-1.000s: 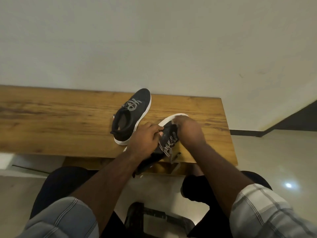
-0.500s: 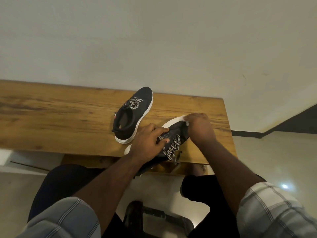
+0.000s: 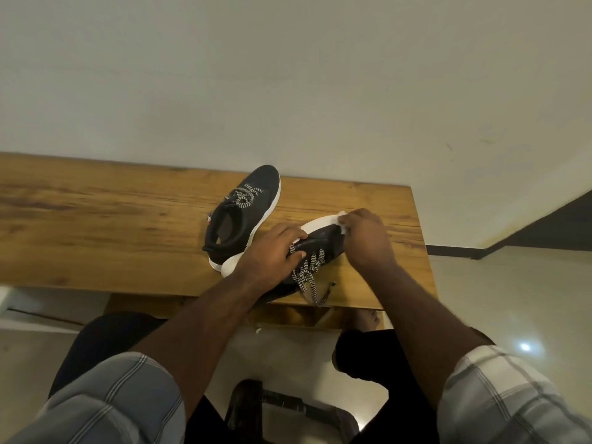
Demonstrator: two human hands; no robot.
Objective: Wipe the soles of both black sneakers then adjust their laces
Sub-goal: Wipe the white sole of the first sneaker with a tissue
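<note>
Beside the hands (image 3: 320, 248), upright sneaker (image 3: 243, 216)

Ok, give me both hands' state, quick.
Left hand: grips the tilted sneaker.
Right hand: pinches a white wipe at its sole.

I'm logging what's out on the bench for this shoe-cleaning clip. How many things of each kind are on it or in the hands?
Black sneakers: 2, one standing, one tilted in the left hand
White wipes: 1, pinched in the right hand
Total: 3
</note>
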